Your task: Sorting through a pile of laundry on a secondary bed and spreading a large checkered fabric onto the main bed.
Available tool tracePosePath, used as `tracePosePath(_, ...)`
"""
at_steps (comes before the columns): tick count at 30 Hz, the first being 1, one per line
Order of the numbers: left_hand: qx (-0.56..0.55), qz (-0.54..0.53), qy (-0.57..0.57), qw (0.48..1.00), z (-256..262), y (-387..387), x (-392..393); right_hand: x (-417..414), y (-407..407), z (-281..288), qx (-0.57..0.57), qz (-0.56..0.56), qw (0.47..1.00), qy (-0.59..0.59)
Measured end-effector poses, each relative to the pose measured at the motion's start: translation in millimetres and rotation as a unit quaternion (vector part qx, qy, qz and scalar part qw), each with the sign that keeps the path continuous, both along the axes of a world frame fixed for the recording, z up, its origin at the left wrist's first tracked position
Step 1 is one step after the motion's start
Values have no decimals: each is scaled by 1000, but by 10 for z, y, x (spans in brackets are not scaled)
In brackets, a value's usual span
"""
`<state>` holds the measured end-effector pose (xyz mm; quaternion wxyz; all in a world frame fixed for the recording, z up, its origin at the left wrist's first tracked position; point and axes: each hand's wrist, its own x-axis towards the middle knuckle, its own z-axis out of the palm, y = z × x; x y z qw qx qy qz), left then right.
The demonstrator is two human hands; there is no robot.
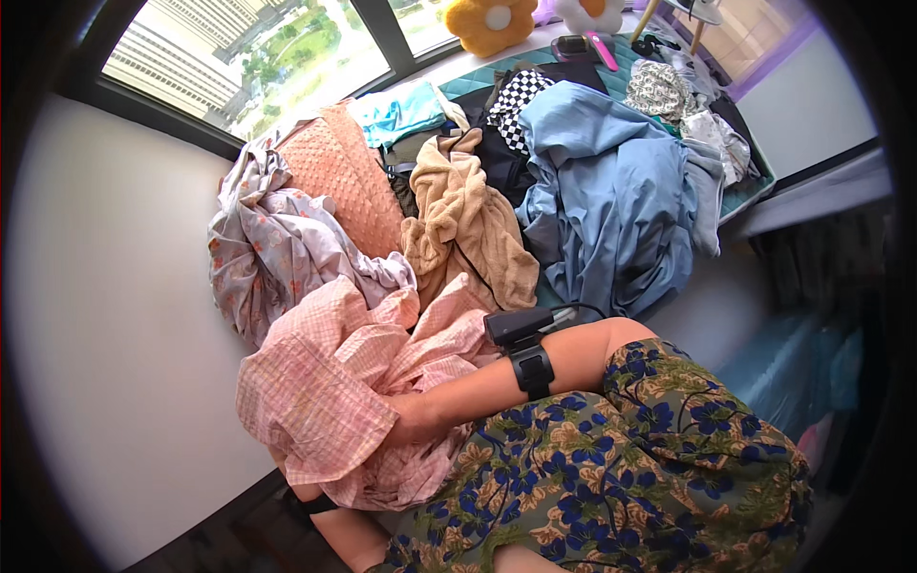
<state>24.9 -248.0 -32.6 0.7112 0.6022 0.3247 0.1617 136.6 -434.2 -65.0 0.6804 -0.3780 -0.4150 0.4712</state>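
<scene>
A pink plaid garment (315,387) is bunched up in front of me, between my two arms. My right hand (412,421) reaches into its folds from the right. Only the wrist and the back of that hand show; the cloth covers the fingers. From the lower left, my left forearm comes up beneath the same garment, and the left hand is hidden by the fabric. Just beyond the plaid cloth lie a crumpled floral sheet (286,236) and a tan fleece cloth (466,222).
Heaped on the window seat are a dimpled peach blanket (351,179), a large blue cloth (609,193), a checkered cloth (519,104) and a light-blue folded cloth (401,114). A flower cushion (491,25) and a pink-handled brush (602,50) lie by the window. A white wall (129,322) stands left.
</scene>
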Motion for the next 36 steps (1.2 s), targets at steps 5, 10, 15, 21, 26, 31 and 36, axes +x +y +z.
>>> tracePosePath(5, -80, -85, 123, 986, -416, -267, -85, 74, -113, -11, -82, 13, 994, 77)
tracePosePath(10, -139, -177, 163, 961, -739, -593, 259, 304, -620, 85, -103, -12, 988, 110)
tracePosePath(15, -149, -249, 169, 942, -861, -924, 698, 381, -998, -13, -55, -45, 986, 154)
tracePosePath(21, -151, -276, 200, 928, -892, -1186, 780, 365, -1353, -110, -67, -92, 967, 228)
tracePosePath(26, -149, -277, 225, 922, -890, -1258, 738, 357, -1492, -139, -51, -87, 965, 242)
tracePosePath(31, -147, -288, 236, 916, -901, -1202, 702, 354, -1459, -137, -44, -24, 971, 234)
tracePosePath(36, -153, -330, 244, 899, -1012, -1026, 745, 310, -1285, -251, -46, -110, 967, 227)
